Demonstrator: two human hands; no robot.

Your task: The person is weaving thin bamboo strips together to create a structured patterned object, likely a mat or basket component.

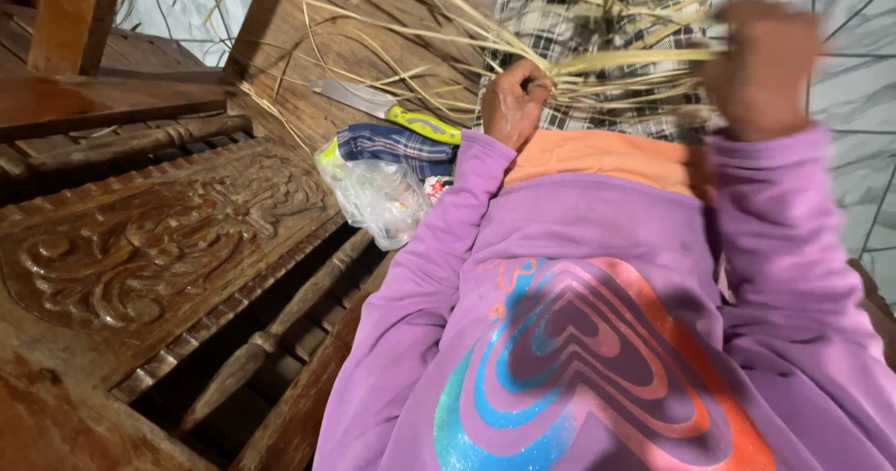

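My left hand [512,100] is closed around a bundle of pale dry straw strands [607,65] over my lap. My right hand [761,60], blurred by motion, grips the same strands farther to the right, and they stretch between both hands. Loose ends fan upward and to the left across the wooden seat. Both arms are in purple sleeves, and a purple top with a heart print fills the lower frame. A checked cloth [560,23] lies under the straw.
A knife [392,109] with a yellow-green handle lies on the wooden bench left of my left hand. Beside it sit a crumpled clear plastic bag [378,196] and a blue plaid cloth [397,144]. A carved wooden panel [159,238] fills the left.
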